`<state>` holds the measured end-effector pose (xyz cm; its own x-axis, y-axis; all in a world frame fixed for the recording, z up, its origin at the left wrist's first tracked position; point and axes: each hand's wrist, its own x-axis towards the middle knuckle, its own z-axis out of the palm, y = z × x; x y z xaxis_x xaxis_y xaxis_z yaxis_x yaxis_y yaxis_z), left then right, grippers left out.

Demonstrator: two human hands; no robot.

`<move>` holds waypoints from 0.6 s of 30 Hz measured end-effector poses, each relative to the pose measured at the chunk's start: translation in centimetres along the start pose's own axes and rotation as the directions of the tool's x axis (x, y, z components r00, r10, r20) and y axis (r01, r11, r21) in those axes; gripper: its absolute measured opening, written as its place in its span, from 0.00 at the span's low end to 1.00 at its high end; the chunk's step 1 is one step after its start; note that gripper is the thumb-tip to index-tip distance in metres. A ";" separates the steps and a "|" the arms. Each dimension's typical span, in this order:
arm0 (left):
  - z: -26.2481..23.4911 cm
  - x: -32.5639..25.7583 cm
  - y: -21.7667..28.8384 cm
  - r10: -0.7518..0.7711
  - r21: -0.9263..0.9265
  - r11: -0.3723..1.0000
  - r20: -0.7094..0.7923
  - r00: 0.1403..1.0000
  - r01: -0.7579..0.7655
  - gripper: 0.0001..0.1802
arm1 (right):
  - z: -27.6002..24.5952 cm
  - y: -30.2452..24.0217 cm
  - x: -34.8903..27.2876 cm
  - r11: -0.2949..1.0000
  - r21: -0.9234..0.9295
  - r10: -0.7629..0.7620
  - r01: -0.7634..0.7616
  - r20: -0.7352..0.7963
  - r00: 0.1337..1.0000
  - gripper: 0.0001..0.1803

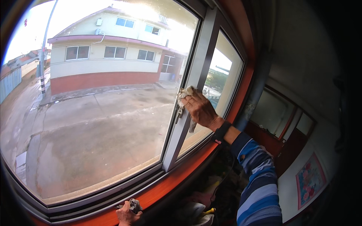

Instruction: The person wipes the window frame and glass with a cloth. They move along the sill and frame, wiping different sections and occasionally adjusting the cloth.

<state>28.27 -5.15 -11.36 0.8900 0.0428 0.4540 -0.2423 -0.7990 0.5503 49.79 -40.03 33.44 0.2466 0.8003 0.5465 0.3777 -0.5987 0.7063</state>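
My right hand (201, 109) presses a pale, crumpled cloth (184, 95) against the upright metal frame (176, 139) of the sliding window, at the edge of the large glass pane (113, 124). Just below the cloth sits the window latch (179, 113). A grey end of fabric hangs beneath the palm. Low in view, my left hand (127, 215) is closed round a dark grey, bunched-up cloth (135, 205) and rests at the reddish-brown wooden sill (166, 196).
Metal sliding tracks (109, 196) run along the sill. Beneath it, in shadow, lie a white bundle (194, 209) and a yellow-handled thing (208, 211). A floral picture (310, 180) hangs on the wall at right. Through the glass a building (109, 64) and a paved yard show.
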 end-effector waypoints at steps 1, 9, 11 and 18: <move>0.1 0.0 0.0 0.000 0.012 1.000 -0.004 1.000 0.000 0.30 | -0.3 1.3 1.0 0.998 -0.033 -0.065 0.062 -0.107 0.992 0.19; -0.2 0.4 0.3 -0.052 -0.038 0.998 0.066 0.996 0.054 0.31 | -4.8 15.9 12.2 0.912 -0.386 0.048 -0.138 -0.232 0.971 0.15; -0.4 0.4 0.4 -0.032 -0.043 0.998 0.069 0.997 0.035 0.30 | -4.5 16.5 12.1 0.900 -0.419 -0.005 -0.120 -0.285 0.958 0.17; -0.7 0.8 0.9 -0.012 -0.062 0.998 0.057 0.998 0.016 0.28 | 0.9 1.4 -0.3 0.998 0.058 0.032 -0.026 -0.097 0.995 0.22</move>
<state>28.47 -5.39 -10.04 0.9135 0.0184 0.4065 -0.2516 -0.7596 0.5998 51.03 -41.11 33.86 0.1711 0.7740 0.6096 0.4222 -0.6166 0.6645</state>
